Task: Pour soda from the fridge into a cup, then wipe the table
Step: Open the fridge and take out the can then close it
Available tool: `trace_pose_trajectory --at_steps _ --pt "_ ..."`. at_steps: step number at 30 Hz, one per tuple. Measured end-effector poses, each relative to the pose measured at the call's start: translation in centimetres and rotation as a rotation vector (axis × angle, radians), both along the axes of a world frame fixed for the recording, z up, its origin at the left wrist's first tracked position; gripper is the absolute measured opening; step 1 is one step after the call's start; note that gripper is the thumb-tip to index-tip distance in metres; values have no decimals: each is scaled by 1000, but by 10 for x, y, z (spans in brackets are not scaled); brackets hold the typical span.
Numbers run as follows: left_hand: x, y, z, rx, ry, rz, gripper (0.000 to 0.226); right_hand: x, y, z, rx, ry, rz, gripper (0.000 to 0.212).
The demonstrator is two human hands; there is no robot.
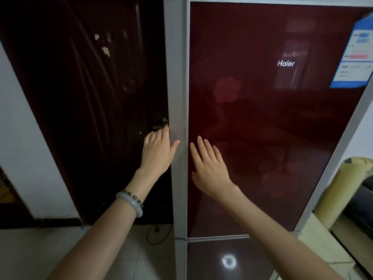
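A tall fridge with a glossy dark red door (pixel 262 122) and a grey side edge (pixel 177 77) fills the middle and right of the head view; its upper door is closed. My left hand (pixel 157 150) is at the grey left edge of the door, fingers reaching round the edge and thumb on its front. My right hand (pixel 207 162) lies flat on the red door just right of that edge, fingers straight and spread. A lower fridge door (pixel 222 257) sits below. No soda or cup is in sight.
A dark brown room door (pixel 90 98) stands left of the fridge, beside a white wall (pixel 24 148). A blue label (pixel 355 57) sticks to the fridge's upper right. A pale yellow roll (pixel 341 188) and a dark appliance (pixel 361 211) stand at right. A black cable (pixel 157 235) lies on the tiled floor.
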State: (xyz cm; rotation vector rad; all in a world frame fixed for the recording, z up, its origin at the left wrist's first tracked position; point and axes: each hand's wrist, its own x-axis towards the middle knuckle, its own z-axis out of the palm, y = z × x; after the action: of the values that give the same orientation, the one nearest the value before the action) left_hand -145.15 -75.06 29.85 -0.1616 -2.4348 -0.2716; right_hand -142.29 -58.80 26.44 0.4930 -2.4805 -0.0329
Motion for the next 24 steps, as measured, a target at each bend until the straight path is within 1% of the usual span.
trace_pose_trajectory --at_steps 3,7,8,11,15,17,20,24 --pt "-4 5 2 99 -49 -56 57 -5 1 -6 26 -24 -25 85" --pt "-3 7 5 371 -161 -176 49 -7 1 -9 31 -38 -33 88" --pt "-3 6 6 415 -187 -194 47 -7 0 -9 32 -48 -37 88" --pt "-2 7 10 436 -217 -200 43 -6 1 -8 26 -82 -26 87" --pt "8 12 10 434 -190 -203 42 3 2 -5 10 -94 -12 82" --pt "18 9 7 442 -175 -239 43 13 2 -8 -10 -81 -3 80" --pt "38 6 4 510 -153 -305 42 32 3 -18 -36 -31 0 80" --pt "64 9 0 568 -160 -337 46 55 13 -20 -83 -13 44 80"
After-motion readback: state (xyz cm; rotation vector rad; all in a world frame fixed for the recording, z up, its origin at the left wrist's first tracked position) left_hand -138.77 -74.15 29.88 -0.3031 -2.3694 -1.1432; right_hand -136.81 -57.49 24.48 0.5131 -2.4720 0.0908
